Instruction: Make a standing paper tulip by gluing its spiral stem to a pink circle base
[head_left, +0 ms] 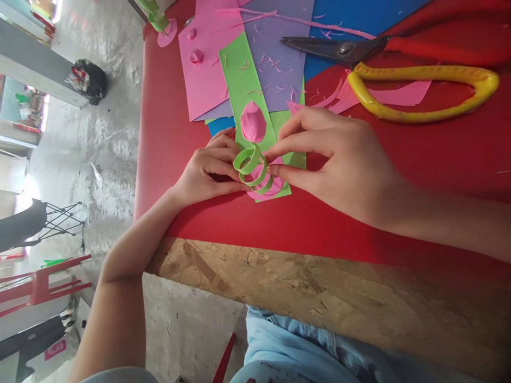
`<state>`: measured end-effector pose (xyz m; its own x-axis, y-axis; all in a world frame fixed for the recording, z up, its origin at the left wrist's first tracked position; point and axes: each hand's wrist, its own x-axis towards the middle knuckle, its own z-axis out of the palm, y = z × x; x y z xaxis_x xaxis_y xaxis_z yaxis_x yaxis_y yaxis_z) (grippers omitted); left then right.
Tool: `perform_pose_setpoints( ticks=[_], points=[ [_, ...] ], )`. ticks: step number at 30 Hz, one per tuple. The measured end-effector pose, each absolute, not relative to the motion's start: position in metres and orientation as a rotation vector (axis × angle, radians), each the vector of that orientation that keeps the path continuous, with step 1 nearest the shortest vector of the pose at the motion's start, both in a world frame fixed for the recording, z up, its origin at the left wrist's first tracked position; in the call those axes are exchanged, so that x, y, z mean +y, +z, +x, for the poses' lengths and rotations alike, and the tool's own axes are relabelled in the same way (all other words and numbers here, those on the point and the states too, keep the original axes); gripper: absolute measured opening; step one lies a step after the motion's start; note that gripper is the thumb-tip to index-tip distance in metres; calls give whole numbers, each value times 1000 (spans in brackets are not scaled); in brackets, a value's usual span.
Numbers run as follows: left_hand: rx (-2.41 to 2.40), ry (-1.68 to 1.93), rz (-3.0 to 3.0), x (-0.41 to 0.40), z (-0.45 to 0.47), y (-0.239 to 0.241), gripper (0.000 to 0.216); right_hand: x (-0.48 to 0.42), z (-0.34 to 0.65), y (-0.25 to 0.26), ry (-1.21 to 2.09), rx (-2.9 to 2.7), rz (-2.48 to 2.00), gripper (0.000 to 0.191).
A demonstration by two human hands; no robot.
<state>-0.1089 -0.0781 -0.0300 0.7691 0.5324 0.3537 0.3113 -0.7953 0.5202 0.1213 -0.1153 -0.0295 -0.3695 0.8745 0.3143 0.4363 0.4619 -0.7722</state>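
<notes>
My left hand and my right hand meet over a curled green foam strip and both pinch it between fingertips. The coil stands over a pink foam disc lying on a green foam sheet. A rolled pink foam bud rests on that green sheet just beyond the coil. All of this sits on a red sheet covering a chipboard table.
Large scissors with yellow and red handles lie beyond my right hand. Pink, purple and blue foam sheets with thin pink trimmings lie at the far side. Small pink foam rolls sit on the pink sheet. A red chair stands on the floor.
</notes>
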Motion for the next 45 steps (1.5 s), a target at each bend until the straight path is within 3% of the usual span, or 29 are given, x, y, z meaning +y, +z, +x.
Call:
perform_pose_setpoints(
  ticks=[9, 15, 20, 45],
  points=[
    [644, 620, 2522, -77, -111, -26, 9, -115, 122, -29, 777, -1998, -1102, 11],
    [594, 585, 2447, -67, -122, -22, 29, -114, 123, -35, 713, -2018, -1029, 12],
    [595, 889, 2263, -66, -119, -29, 47, -115, 124, -38, 718, -1995, -983, 11],
    [825, 1259, 2323, -90, -77, -18, 11, -115, 125, -43, 640, -1991, -885, 9]
  ],
)
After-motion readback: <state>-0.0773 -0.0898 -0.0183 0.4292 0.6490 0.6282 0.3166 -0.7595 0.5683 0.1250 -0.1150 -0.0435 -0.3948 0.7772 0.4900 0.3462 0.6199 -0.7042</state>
